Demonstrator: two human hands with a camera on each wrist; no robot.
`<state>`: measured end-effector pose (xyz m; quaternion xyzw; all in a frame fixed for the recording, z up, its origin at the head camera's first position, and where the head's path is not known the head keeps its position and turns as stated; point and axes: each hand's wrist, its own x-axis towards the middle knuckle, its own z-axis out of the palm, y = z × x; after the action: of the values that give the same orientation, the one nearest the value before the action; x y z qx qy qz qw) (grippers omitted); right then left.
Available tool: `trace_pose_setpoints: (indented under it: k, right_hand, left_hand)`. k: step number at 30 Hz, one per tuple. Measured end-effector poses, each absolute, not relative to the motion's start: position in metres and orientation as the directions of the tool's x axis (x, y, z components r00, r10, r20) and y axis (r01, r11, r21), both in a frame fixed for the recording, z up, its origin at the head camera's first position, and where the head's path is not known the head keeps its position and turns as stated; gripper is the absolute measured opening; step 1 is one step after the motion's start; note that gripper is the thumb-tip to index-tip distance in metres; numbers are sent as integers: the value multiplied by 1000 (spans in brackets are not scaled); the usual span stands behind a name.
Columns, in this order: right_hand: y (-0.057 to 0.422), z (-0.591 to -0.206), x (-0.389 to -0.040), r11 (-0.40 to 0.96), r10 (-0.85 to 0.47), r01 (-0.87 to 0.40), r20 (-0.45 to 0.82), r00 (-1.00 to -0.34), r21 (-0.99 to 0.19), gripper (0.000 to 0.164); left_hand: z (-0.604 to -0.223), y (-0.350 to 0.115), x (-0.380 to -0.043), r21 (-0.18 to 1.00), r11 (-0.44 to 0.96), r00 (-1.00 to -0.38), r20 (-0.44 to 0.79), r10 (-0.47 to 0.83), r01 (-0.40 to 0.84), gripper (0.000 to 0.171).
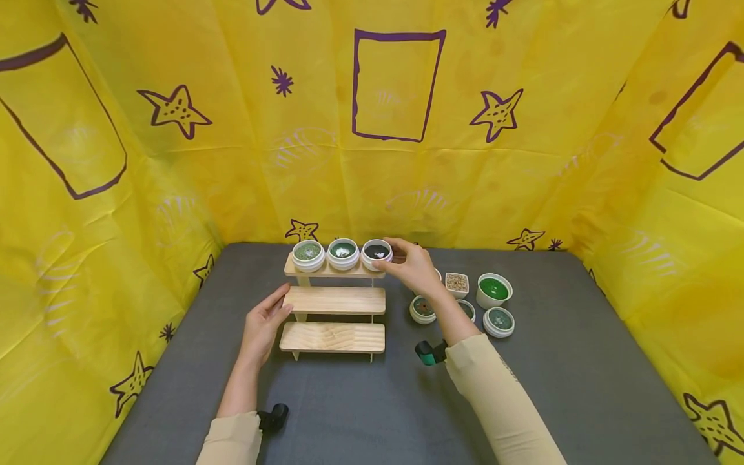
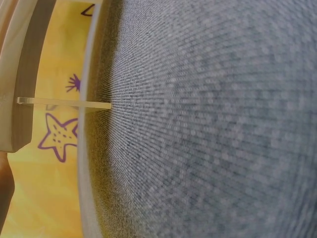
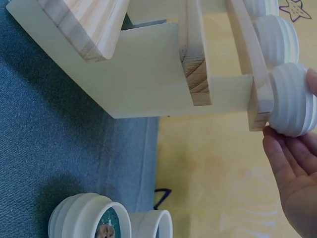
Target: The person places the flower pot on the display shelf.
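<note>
A three-tier wooden stand stands on the grey surface. On its top shelf sit three round white ridged pots in a row: one with speckled green filling, one with darker green filling, and one with nearly black filling. My right hand grips this last pot at the shelf's right end, thumb and fingers on its sides. In the right wrist view the pot rests against the shelf. My left hand holds the left end of the middle shelf between thumb and fingers.
Right of the stand are a pot with a brown piece in it, a square dish of beige bits, a bright green tub and a grey-green pot. More pots are partly hidden behind my right arm. Yellow patterned cloth encloses the back and sides.
</note>
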<state>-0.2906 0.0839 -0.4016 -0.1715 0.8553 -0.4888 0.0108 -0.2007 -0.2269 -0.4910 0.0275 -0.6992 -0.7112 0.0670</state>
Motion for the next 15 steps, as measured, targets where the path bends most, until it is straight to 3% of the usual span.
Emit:
trace_pose_setpoints:
  k: [15]
  right_hand:
    - [85,-404,-291,451,-305,-274,142,-942,-849,68]
  left_hand:
    - [-491,-226,-200,998,-13,-989,53,-140,55,54]
